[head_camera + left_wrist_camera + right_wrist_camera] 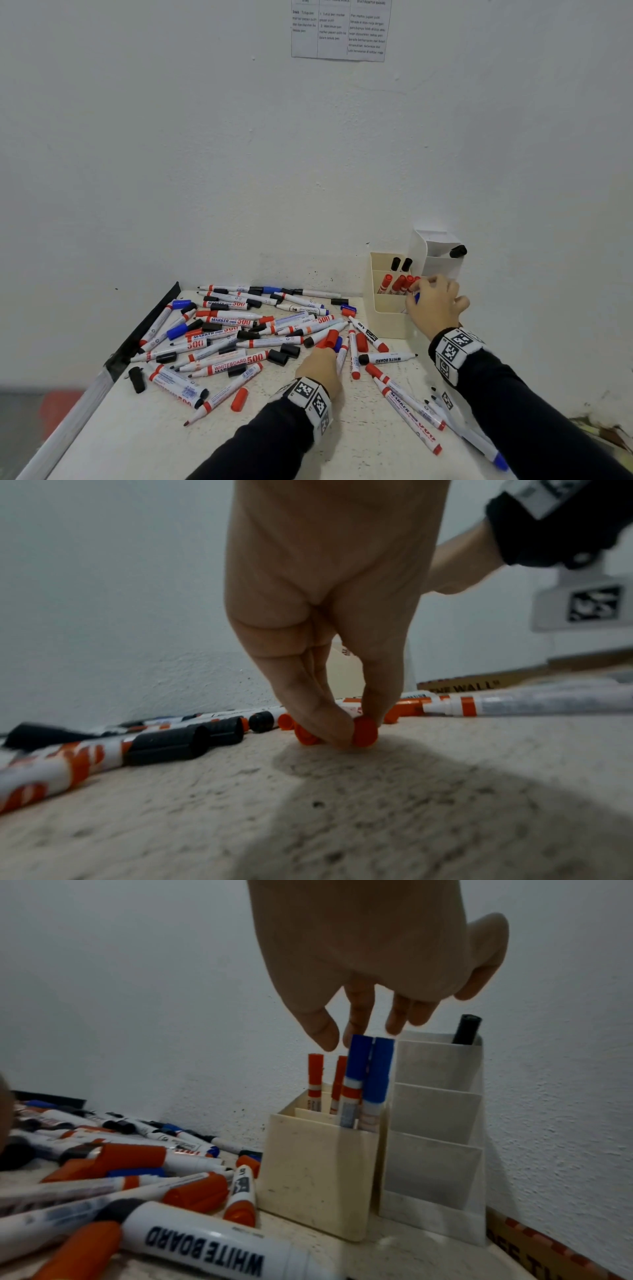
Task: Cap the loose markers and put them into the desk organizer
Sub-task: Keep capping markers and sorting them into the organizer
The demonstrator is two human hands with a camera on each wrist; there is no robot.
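Many loose whiteboard markers [233, 335] and caps lie heaped on the white table [144, 442]. My left hand [320, 363] reaches down to the table at the pile's near edge. Its thumb and fingers [356, 729] pinch a loose red cap [365, 735]. My right hand [419, 294] hovers over the cream organizer [383, 322]. Its fingers [342, 1037] are spread just above two blue-capped markers [358, 1069] standing in the front compartment of the cream organizer [315, 1177]. Red-capped markers [399, 283] fill the middle compartment and black-capped ones [400, 263] the back.
A white tiered organizer [442, 263] stands right of the cream one, with one black marker [466, 1028] in its top slot. The wall is close behind both. A black strip [150, 329] lines the table's left edge. More markers [407, 407] lie under my right forearm. A cardboard box [548, 1245] sits at the right.
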